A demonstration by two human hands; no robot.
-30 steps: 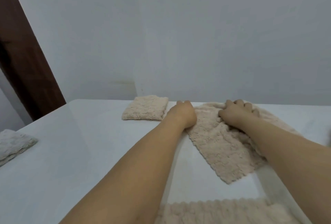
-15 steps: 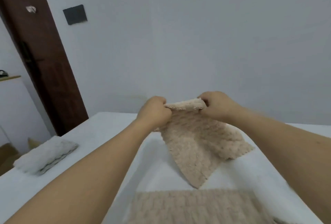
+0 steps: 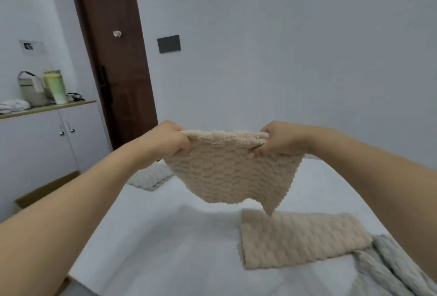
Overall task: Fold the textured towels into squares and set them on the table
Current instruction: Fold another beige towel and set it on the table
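A beige textured towel (image 3: 227, 170) hangs in the air above the white table (image 3: 165, 236). My left hand (image 3: 165, 140) grips its upper left corner and my right hand (image 3: 276, 139) grips its upper right corner, stretching the top edge between them. The towel's lower edge dangles to a point, clear of the table. Below it, a second beige towel (image 3: 300, 239) lies flat on the table. A white folded towel (image 3: 151, 175) lies at the far left of the table, partly hidden by my left arm.
A grey textured towel (image 3: 392, 269) lies crumpled at the table's near right corner. Left of the table stand a white cabinet (image 3: 40, 144) with a bag and a cup on top, a cardboard box (image 3: 45, 191) on the floor, and a brown door (image 3: 113, 54).
Both hands have lifted the beige towel off the table and pulled its top edge wide apart. My view has swung up and to the right, bringing the cabinet and door into sight.
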